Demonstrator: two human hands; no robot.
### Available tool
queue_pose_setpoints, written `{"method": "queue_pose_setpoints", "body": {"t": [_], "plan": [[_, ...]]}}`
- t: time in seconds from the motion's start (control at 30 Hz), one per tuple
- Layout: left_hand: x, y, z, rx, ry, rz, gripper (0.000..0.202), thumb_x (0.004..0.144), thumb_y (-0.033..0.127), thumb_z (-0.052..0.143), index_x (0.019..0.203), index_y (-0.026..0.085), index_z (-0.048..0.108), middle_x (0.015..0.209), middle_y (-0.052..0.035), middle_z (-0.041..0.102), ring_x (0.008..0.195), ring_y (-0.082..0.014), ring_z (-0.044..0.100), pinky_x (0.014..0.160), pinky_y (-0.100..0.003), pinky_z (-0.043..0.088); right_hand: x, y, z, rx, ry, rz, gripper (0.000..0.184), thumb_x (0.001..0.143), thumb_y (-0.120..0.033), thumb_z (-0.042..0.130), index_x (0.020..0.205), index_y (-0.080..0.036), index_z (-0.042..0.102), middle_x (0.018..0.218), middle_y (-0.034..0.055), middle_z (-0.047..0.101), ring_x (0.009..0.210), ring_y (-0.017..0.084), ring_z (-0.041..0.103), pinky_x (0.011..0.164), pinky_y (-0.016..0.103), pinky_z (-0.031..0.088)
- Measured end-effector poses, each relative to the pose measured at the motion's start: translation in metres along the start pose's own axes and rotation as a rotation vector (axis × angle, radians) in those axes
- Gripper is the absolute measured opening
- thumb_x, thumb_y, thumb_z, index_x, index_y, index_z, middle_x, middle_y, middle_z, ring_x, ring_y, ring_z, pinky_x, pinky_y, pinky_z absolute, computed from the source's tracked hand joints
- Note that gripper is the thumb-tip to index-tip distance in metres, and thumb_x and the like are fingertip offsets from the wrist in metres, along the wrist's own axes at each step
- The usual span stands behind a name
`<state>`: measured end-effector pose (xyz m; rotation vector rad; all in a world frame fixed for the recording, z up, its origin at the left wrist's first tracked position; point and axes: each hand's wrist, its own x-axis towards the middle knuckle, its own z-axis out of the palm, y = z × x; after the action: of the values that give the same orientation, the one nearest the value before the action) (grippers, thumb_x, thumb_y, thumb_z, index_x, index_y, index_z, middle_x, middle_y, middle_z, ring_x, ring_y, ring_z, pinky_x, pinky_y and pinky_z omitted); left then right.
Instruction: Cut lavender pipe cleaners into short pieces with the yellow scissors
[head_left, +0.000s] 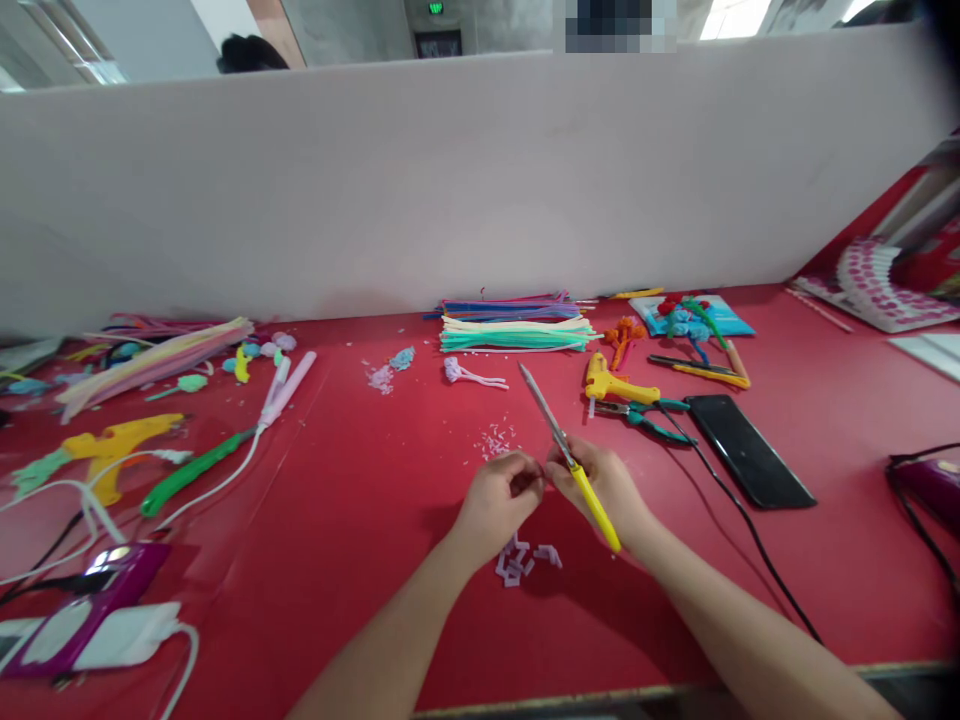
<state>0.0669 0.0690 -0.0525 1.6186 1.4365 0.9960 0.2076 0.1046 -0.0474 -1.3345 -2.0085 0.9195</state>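
Observation:
My right hand (611, 487) grips yellow-handled scissors (564, 450), blades pointing up and away over the red table (360, 520). My left hand (499, 495) is closed in a pinch just left of the scissors, holding something too small to make out. Below both hands lies a small heap of cut lilac pipe-cleaner bits (525, 560). More lilac scraps (496, 440) are scattered just beyond the hands.
A stack of pipe cleaners (514, 325) lies at the back, with a lilac twisted piece (469, 374) in front. A yellow glue gun (615, 383), pliers (646, 415) and a black phone (746, 450) sit right. Another glue gun (120, 440), cables and a purple device (82, 610) lie left.

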Motion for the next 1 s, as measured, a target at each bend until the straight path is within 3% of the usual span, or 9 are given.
{"method": "queue_pose_setpoints", "body": {"t": [0.13, 0.3, 0.43, 0.57, 0.7, 0.8, 1.0], "plan": [[0.001, 0.001, -0.003, -0.039, -0.014, -0.036, 0.008, 0.07, 0.02, 0.046, 0.067, 0.016, 0.052, 0.061, 0.002, 0.048, 0.057, -0.0086, 0.045, 0.056, -0.019, 0.036, 0.002, -0.004, -0.01, 0.124, 0.053, 0.064, 0.012, 0.069, -0.028, 0.043, 0.063, -0.017, 0.044, 0.051, -0.0045, 0.043, 0.047, 0.007, 0.039, 0.044, 0.016, 0.029], [0.0, 0.0, -0.004, -0.192, -0.049, -0.125, 0.01, 0.071, 0.024, 0.045, 0.072, 0.015, 0.051, 0.059, 0.0027, 0.047, 0.051, -0.0076, 0.044, 0.05, -0.019, 0.036, 0.001, -0.008, -0.013, 0.151, -0.121, 0.084, 0.011, 0.067, -0.026, 0.043, 0.06, -0.017, 0.045, 0.045, -0.0055, 0.04, 0.043, 0.007, 0.037, 0.042, 0.016, 0.027], [0.0, 0.001, -0.005, -0.12, -0.08, -0.091, 0.012, 0.071, 0.026, 0.046, 0.07, 0.016, 0.052, 0.058, 0.0029, 0.047, 0.051, -0.0076, 0.044, 0.05, -0.019, 0.035, 0.001, -0.004, -0.009, 0.132, -0.123, 0.046, 0.011, 0.066, -0.025, 0.042, 0.063, -0.016, 0.049, 0.05, -0.0043, 0.043, 0.046, 0.007, 0.038, 0.042, 0.016, 0.027], [0.003, 0.002, -0.016, 0.037, -0.006, -0.009, 0.016, 0.073, 0.028, 0.044, 0.069, 0.016, 0.054, 0.062, 0.0014, 0.051, 0.057, -0.0092, 0.047, 0.057, -0.021, 0.037, 0.009, 0.01, -0.022, -0.044, -0.033, 0.117, 0.017, 0.068, -0.029, 0.041, 0.063, -0.015, 0.049, 0.05, -0.0029, 0.045, 0.045, 0.007, 0.041, 0.041, 0.017, 0.025], [0.009, -0.004, -0.029, 0.215, 0.11, 0.057, 0.024, 0.075, 0.03, 0.041, 0.06, 0.016, 0.052, 0.069, -0.0013, 0.05, 0.065, -0.0109, 0.047, 0.062, -0.023, 0.036, 0.018, 0.029, -0.04, -0.305, -0.186, 0.16, 0.021, 0.068, -0.032, 0.042, 0.062, -0.015, 0.053, 0.052, 0.0012, 0.053, 0.045, 0.009, 0.046, 0.041, 0.019, 0.024], [0.011, -0.013, -0.032, 0.286, 0.154, 0.03, 0.016, 0.074, 0.027, 0.044, 0.065, 0.017, 0.053, 0.074, -0.0009, 0.05, 0.063, -0.0099, 0.045, 0.061, -0.022, 0.036, 0.022, 0.039, -0.045, -0.465, -0.243, 0.136, 0.027, 0.071, -0.037, 0.042, 0.063, -0.015, 0.056, 0.057, 0.0048, 0.058, 0.048, 0.011, 0.05, 0.045, 0.021, 0.025], [0.01, -0.012, -0.032, 0.313, 0.082, 0.03, 0.014, 0.074, 0.024, 0.042, 0.071, 0.017, 0.053, 0.078, -0.0011, 0.049, 0.06, -0.0089, 0.043, 0.06, -0.021, 0.036, 0.028, 0.044, -0.049, -0.558, -0.093, 0.188, 0.031, 0.073, -0.041, 0.04, 0.077, -0.016, 0.057, 0.069, 0.0089, 0.061, 0.06, 0.016, 0.053, 0.048, 0.022, 0.025]]}}
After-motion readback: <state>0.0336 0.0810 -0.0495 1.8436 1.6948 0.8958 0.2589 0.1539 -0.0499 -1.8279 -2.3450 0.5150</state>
